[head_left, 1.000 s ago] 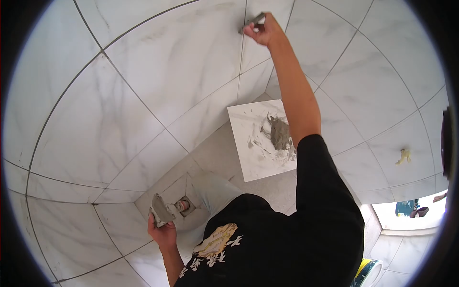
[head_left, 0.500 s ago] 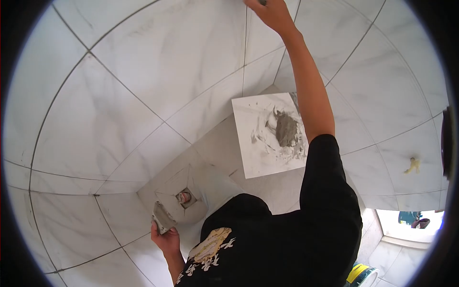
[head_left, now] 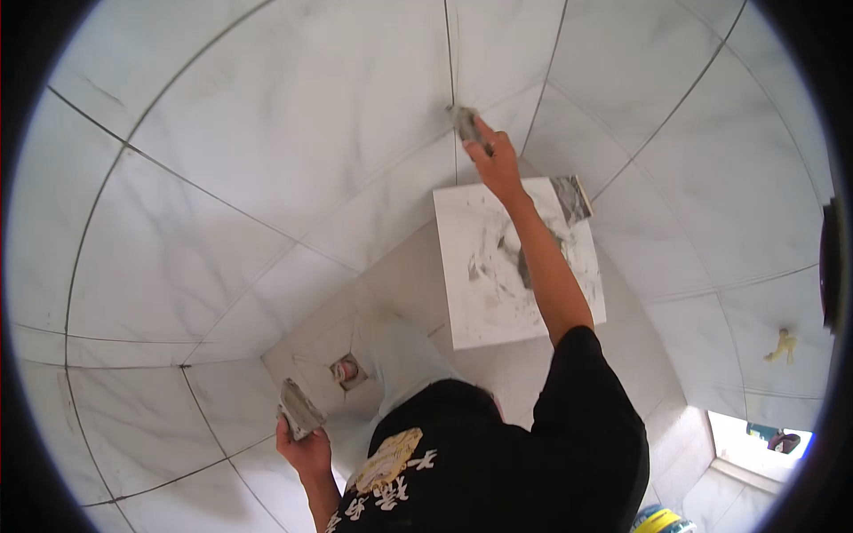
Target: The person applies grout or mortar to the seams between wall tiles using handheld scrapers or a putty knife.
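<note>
Right hand (head_left: pixel 494 160) hides most of scraper (head_left: pixel 464 122).

The person is wearing a black short-sleeved T-shirt (head_left: pixel 533 462), its sleeve (head_left: pixel 577 355) ending above the elbow and leaving both forearms bare. A print (head_left: pixel 391 462) is showing on the chest: a gold-and-cream figure with white characters beneath it (too small to read). Pale grey trousers (head_left: pixel 400 364) are covering the legs below.

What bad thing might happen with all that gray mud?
The gray paste on the small tool in the right hand might smear the white wall tiles beside the corner joint. The loaded piece in the left hand is tilted, so paste could slide off onto the floor tiles.
</note>
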A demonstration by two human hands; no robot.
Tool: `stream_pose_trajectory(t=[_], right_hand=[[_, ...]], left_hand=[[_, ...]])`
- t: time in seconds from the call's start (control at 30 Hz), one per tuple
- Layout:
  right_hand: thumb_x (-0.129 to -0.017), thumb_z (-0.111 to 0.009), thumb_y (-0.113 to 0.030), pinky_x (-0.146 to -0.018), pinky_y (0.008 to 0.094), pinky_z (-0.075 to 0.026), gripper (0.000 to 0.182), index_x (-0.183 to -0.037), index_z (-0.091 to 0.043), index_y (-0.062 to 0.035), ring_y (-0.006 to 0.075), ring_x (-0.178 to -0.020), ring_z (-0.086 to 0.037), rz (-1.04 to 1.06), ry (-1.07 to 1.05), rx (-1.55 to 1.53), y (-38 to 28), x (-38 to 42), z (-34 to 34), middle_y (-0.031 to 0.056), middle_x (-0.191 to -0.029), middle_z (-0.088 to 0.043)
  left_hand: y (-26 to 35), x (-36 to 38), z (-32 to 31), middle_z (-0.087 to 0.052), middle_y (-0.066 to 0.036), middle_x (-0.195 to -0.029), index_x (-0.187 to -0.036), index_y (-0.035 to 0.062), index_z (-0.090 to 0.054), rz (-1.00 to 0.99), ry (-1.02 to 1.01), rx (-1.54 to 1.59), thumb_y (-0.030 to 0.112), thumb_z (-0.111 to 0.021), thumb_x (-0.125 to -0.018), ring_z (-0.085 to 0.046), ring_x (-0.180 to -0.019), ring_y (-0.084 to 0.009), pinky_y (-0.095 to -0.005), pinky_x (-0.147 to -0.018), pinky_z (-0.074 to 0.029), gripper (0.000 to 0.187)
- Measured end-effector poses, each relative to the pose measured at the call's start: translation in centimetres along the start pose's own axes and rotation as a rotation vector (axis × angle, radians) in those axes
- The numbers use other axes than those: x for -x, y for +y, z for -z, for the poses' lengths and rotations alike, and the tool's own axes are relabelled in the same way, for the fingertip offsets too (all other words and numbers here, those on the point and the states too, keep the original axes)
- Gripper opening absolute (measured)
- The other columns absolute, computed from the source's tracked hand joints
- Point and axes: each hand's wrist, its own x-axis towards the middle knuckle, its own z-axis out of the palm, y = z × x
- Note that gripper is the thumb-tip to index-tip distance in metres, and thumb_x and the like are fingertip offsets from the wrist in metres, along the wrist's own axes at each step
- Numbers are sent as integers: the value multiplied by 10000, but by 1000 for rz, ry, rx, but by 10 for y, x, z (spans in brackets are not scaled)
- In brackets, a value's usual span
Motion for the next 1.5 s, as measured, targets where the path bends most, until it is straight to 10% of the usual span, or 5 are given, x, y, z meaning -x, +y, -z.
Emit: stream_pose_trajectory(t=[0.3, 0.7, 0.93, 1.2, 1.5], right_hand=[[-814, -661, -458, -779, 423, -525, 590, -1309, -608, -142, 348, -862, -608, 488, 230, 351, -206, -145, 69, 209, -1047, -530], [-815, -660, -328, -708, 436, -544, 579, -1356, -542, -159, 360, -847, -610, 182, -99, 435, 51, 40, -21, 199, -1043, -515], [-907, -450, -356, -867, 438, -490, 584, -1392, -472, -32, 285, -917, -614, -542, -898, -1245, -178, 166, -15, 145, -1082, -610], [-768, -565, -224, -973, 433, -399, 650, -1393, -512, -53, 354, -1111, -471, 810, -957, -93, -289, 269, -19, 260, -1275, -425], [-747, -572, -174, -952, 425, -416, 646, -1389, -530, -126, 407, -1062, -472, 1021, -958, -72, -327, 280, -39, 261, -1229, -445]], left_hand=[[-23, 19, 12, -685, -47, -1162, -1211, 108, -605, 27, -162, 49, 276, -509, -962, -698, -953, -183, -314, -606, -611, 315], [-7, 9, 30, -693, -28, -1127, -1233, 122, -602, 14, -119, 0, 294, -499, -975, -690, -938, -158, -284, -628, -595, 327], [-28, -6, -41, -644, -22, -1159, -1208, 118, -591, 92, -238, -43, 287, -566, -951, -600, -1061, -171, -350, -898, -472, 309], [8, 22, -36, -656, -76, -1108, -1181, 24, -572, -30, -444, -3, 269, -548, -975, -672, -932, -173, -333, -768, -603, 321], [29, 52, 9, -666, -86, -1114, -1215, 24, -555, -156, -463, 81, 241, -525, -991, -688, -954, -190, -343, -755, -617, 314]])
